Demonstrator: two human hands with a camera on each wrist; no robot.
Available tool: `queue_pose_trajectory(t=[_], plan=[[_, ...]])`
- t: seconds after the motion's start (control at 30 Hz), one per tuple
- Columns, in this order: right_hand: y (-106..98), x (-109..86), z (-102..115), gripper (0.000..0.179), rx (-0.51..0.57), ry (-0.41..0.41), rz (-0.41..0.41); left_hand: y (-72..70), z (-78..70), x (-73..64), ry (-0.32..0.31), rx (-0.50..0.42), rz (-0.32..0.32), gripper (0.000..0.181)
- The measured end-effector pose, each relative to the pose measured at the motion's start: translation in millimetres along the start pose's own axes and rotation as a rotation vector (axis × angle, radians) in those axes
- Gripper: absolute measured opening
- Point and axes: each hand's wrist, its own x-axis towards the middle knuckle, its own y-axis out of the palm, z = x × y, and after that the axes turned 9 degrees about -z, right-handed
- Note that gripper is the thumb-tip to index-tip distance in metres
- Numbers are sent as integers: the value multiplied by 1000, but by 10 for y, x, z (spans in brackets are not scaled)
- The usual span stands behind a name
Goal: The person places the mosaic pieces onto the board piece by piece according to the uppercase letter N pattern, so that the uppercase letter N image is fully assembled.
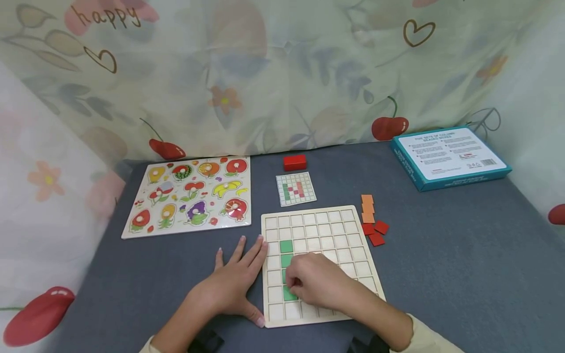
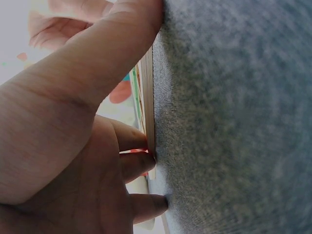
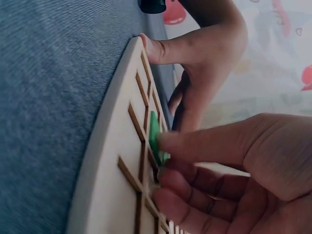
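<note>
Touching green tile, right hand curled

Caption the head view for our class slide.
Left hand at the left edge of a grid board, right hand over its column of green tiles.

kinda cute pale-green backdrop with cherries, leaves, brown hearts and a loopy "happy", whiter cherry-print sides, dark blue-grey tabletop, pretty soft light overall
</note>
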Motion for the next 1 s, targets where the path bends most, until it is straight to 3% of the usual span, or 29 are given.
queue_pose_trajectory(t=[0.2,0.3,0.47,0.7,0.8,1.0], plan=[[-48,-53,-55,25,38,-56,38,14,15,11,-4,-9,11,143],[-175,-114,-159,21,66,-37,41,15,13,16,-1,-13,16,143],[-504,-256,-446,17,62,99,-17,-1,5,18,-2,-13,27,143],[-915,-441,-919,6,-105,366,-175,2,11,21,0,-6,33,143],[-995,-510,-1087,12,-172,466,-205,11,14,18,3,-5,31,144],[-1048,-574,-1301,15,-231,510,-208,9,10,12,4,-4,26,144]])
